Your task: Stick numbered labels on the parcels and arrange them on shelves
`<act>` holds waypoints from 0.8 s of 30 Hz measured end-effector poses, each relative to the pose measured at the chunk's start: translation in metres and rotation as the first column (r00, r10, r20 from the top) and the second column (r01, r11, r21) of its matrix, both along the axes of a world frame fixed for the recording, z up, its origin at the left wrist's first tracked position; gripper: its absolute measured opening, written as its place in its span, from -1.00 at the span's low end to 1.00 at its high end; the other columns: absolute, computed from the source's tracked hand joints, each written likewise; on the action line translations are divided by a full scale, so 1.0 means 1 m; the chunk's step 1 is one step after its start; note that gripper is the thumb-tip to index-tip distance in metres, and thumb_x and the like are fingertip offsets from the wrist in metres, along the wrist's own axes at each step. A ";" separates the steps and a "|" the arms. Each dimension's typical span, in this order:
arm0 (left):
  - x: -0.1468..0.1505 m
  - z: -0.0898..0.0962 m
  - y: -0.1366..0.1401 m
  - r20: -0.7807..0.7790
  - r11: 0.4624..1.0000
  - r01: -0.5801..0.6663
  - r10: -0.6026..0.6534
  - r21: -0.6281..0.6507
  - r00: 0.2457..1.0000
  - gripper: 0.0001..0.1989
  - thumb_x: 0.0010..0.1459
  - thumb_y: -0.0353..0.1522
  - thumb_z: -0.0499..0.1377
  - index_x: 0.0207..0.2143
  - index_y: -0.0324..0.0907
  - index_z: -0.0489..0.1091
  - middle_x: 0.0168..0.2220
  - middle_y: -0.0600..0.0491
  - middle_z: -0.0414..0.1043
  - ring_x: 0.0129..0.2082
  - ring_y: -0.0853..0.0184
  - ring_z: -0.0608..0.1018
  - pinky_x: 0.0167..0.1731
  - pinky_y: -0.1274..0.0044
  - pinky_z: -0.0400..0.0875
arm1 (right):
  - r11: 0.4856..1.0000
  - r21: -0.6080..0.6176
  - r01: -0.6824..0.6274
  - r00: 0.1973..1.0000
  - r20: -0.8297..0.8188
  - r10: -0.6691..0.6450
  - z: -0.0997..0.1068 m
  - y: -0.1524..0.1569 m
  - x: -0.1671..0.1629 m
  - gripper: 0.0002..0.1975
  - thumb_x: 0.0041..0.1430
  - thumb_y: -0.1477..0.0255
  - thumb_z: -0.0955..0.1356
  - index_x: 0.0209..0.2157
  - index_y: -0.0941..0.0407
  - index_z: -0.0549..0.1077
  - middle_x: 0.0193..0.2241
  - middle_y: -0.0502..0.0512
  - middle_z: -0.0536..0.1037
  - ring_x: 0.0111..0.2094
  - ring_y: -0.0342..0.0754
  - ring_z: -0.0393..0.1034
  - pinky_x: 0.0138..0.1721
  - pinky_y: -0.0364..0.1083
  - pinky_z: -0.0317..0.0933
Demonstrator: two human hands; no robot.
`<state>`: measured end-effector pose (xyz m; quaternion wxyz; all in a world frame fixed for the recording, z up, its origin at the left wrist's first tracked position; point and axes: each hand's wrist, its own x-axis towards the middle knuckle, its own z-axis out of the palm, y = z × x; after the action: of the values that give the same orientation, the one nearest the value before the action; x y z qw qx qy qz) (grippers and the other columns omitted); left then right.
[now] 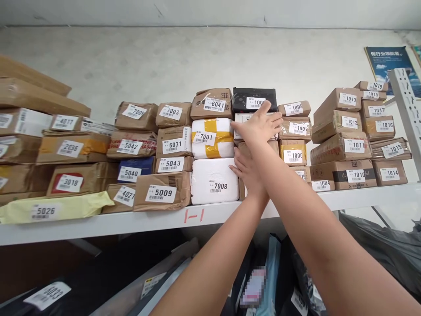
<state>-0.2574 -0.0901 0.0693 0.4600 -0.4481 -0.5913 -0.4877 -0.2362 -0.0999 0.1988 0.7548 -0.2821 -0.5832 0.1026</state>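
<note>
My right hand (259, 125) has its fingers spread and lies in front of the column of parcels, against or close to a white box (242, 117) and just below a black box (240, 100) whose label is partly hidden by the thumb or a finger. Lower down, my left hand (245, 169) is open with fingers apart, beside a white parcel (215, 175) marked 7008. The right forearm passes in front of the left wrist. Above the 7008 parcel sits a white parcel with yellow tape (213, 151), marked 7001. My hands cover most of the boxes behind them.
Numbered cardboard boxes (174, 188) stand stacked along the white shelf (164, 224). A yellow packet (75, 206) sticks out at the left front edge. Dark bags (131, 263) fill the space below. A metal post (406, 118) rises at the right, near a blue poster (383, 66).
</note>
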 end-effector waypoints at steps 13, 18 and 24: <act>0.025 0.023 -0.078 0.089 0.967 -0.026 0.050 -0.255 0.995 -0.04 -0.12 -0.25 0.43 0.29 -0.11 0.07 0.34 -0.27 -0.07 0.33 -0.19 0.11 0.23 0.11 0.22 | 1.000 -0.012 0.012 0.999 0.037 -0.011 0.017 0.017 0.024 0.05 -0.19 0.14 0.55 0.22 0.07 -0.05 0.13 0.43 0.06 0.26 0.51 -0.05 0.04 0.51 0.01; 0.002 0.048 -0.101 -0.196 0.837 -0.196 0.108 -0.511 0.975 -0.04 -0.15 -0.41 0.37 0.30 -0.06 0.03 0.29 -0.17 0.06 0.18 -0.11 0.37 0.06 0.18 0.43 | 0.999 0.044 -0.015 1.000 -0.013 0.015 0.024 0.033 0.022 0.00 -0.13 0.14 0.52 0.21 0.06 -0.06 0.11 0.40 0.06 0.25 0.50 -0.04 0.01 0.53 0.02; 0.005 0.042 -0.090 -0.265 0.874 -0.255 0.153 -0.412 0.952 -0.09 -0.18 -0.60 0.30 0.24 -0.24 0.04 0.20 -0.23 0.14 0.09 -0.05 0.43 0.04 0.23 0.44 | 0.999 0.032 -0.004 1.000 0.017 0.003 0.019 0.032 0.027 -0.02 -0.13 0.13 0.52 0.20 0.07 -0.04 0.11 0.40 0.06 0.23 0.45 0.02 0.01 0.49 0.06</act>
<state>-0.2519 -0.1799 0.1113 0.4591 -0.5274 -0.6750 -0.2354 -0.2096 -0.0679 0.2178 0.7542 -0.2698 -0.5915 0.0923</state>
